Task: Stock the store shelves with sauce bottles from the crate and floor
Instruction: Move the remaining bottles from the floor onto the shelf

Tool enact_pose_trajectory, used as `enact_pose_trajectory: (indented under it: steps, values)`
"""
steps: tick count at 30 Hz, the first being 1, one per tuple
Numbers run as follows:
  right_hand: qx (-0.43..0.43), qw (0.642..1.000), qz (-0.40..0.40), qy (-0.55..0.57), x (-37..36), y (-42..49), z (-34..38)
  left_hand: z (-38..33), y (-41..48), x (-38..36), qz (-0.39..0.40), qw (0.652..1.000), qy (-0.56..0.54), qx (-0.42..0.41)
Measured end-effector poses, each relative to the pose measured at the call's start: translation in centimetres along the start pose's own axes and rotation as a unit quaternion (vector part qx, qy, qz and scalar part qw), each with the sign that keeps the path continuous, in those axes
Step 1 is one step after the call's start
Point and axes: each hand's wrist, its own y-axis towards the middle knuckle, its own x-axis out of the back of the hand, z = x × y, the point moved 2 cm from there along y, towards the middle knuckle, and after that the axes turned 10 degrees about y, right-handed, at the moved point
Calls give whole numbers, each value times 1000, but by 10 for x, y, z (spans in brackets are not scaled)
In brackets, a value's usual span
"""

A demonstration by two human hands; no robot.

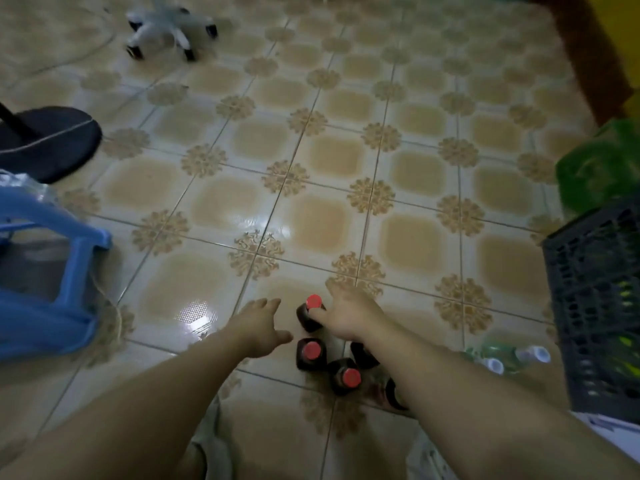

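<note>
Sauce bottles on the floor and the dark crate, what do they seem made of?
The sauce bottles look like glossy clear plastic or glass, dark liquid showing through, with matte red plastic-looking caps. The crate looks like dark grey moulded plastic, given its lattice wall.

The floor [322,157] is glossy cream tile, each tile bearing a tan rounded square, with brown floral rosettes where the corners meet. The bottles [310,351] are dark brown with red caps [313,301], the crate [602,306] is a dark grey lattice, and the stool [45,306] is light blue. The bag [602,164] is green, the fan base [52,143] is black, the chair base [166,29] is pale grey with black wheels [135,51], and the small bottles [502,355] are pale green with white lids [538,353].
</note>
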Motion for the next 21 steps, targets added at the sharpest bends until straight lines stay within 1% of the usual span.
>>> enact_pose_trajectory:
  steps: [6,10,13,15,17,19,21]
  values:
    - [1,999,47,-11,-40,69,-9,7,64,-39,52,998,-45,2]
    - [15,999,35,-17,-52,82,-10,4,80,-56,78,994,-81,-2]
    - [17,1000,13,-13,-48,72,-5,3,79,-58,73,992,-100,-9]
    - [25,999,-21,19,-37,54,0,3,71,-50,62,990,-127,-18]
    - [43,992,-80,93,-21,29,8,1,58,-36,45,984,-172,-30]
    - [72,968,-161,180,-1,-1,20,-5,38,-16,13,976,-213,-51]
    - [113,933,-242,243,21,-33,37,-12,13,9,-28,963,-255,-80]
